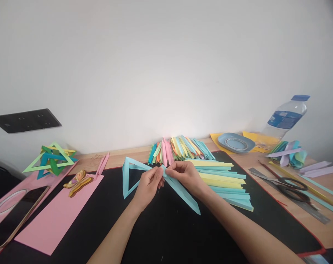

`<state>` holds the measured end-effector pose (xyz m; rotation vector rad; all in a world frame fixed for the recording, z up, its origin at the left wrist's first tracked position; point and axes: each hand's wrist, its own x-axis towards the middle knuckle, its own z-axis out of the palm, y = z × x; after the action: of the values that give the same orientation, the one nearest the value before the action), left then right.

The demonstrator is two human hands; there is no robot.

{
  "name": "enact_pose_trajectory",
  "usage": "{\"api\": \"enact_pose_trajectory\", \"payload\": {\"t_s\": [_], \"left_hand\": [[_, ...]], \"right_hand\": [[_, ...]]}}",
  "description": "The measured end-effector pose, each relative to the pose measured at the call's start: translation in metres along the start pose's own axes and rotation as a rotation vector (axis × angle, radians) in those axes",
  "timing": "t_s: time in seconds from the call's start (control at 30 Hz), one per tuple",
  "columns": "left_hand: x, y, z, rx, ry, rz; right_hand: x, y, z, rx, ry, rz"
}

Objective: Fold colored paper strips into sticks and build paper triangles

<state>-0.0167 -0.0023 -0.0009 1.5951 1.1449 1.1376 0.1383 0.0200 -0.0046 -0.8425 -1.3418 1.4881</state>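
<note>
My left hand [148, 184] and my right hand [184, 175] meet over a black mat [160, 231], both pinched on a light blue folded paper piece. A hollow blue triangle frame [129, 174] sticks out to the left of my left hand. A long pointed blue strip [184, 194] runs down and right from my right hand. The two parts join where my fingertips press together, at about the middle of the desk.
A heap of folded coloured strips [180, 148] lies behind my hands, with yellow and blue strips [224, 181] stacked to the right. Pink paper [58, 216], a phone [14, 216] and a paper star model [52, 159] sit left. Scissors [291, 187], ruler [290, 200], dish [236, 142] and bottle [286, 117] sit right.
</note>
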Motion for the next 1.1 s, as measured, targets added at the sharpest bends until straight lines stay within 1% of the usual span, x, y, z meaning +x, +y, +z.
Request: {"api": "enact_pose_trajectory", "payload": {"t_s": [0.17, 0.27, 0.37, 0.5, 0.7, 0.77, 0.83, 0.97, 1.1], "left_hand": [[-0.0016, 0.0014, -0.0009, 0.079, -0.033, 0.017], [-0.0016, 0.0003, -0.0008, 0.105, -0.037, 0.022], [-0.0010, -0.0012, 0.0003, 0.021, -0.032, 0.002], [0.0000, -0.0011, 0.0001, -0.102, -0.035, 0.016], [-0.0008, 0.0019, -0.0028, 0.053, -0.069, 0.007], [-0.0011, 0.0011, -0.0035, 0.071, -0.087, 0.012], [-0.0010, -0.0011, -0.0037, 0.047, -0.107, 0.025], [-0.0001, -0.0055, -0.0024, -0.097, -0.131, 0.016], [0.0002, -0.0056, -0.0016, -0.163, -0.144, 0.002]], "right_hand": [[-0.0003, -0.0030, 0.0006, 0.046, -0.012, 0.076], [-0.0002, -0.0033, 0.0007, 0.068, -0.009, 0.096], [0.0001, -0.0031, -0.0004, 0.084, -0.018, 0.096], [0.0008, -0.0038, -0.0024, 0.021, 0.017, 0.092], [0.0019, -0.0029, -0.0043, -0.008, 0.008, 0.084], [0.0016, -0.0023, -0.0044, -0.011, 0.008, 0.085], [0.0011, -0.0020, -0.0044, 0.005, -0.001, 0.093], [0.0002, -0.0028, -0.0048, 0.057, -0.031, 0.109], [0.0004, -0.0035, -0.0060, 0.039, -0.022, 0.106]]}}
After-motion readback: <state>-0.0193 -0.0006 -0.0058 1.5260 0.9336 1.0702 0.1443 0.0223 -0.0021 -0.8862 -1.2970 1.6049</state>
